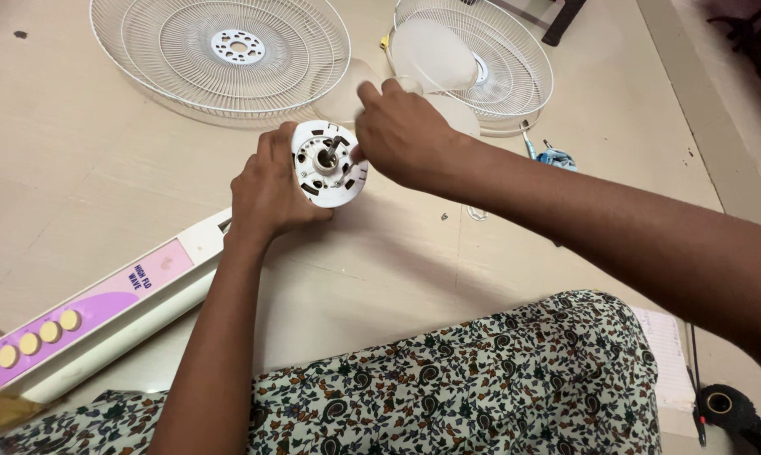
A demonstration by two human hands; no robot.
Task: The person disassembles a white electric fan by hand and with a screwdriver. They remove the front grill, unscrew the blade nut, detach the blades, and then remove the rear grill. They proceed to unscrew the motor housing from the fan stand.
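Head view. Surface: pale beige tiled floor [85, 160] w/ thin grout lines; the person sits on it, floral-print fabric [481, 388] over the lap at bottom.

Upper left: white wire fan guard [220, 52] lying flat. Upper right: second wire guard [490, 59] w/ translucent fan blade [435, 55] lying partly over it. Just right of the forearm: small blue tool [555, 157] on floor. Lower left: white fan base w/ pink control panel and yellow buttons [102, 307], long axis running lower-left to upper-right.

Centre: white round motor housing [330, 164], held above floor, face turned up toward camera; metal shaft [331, 150] sticks out at centre, pointing up and slightly right.

Left hand [271, 190]: fingers curled round housing's left rim and back, gripping it. Right hand [405, 135]: fingertips pinched at housing's right edge; what they pinch can't be told.
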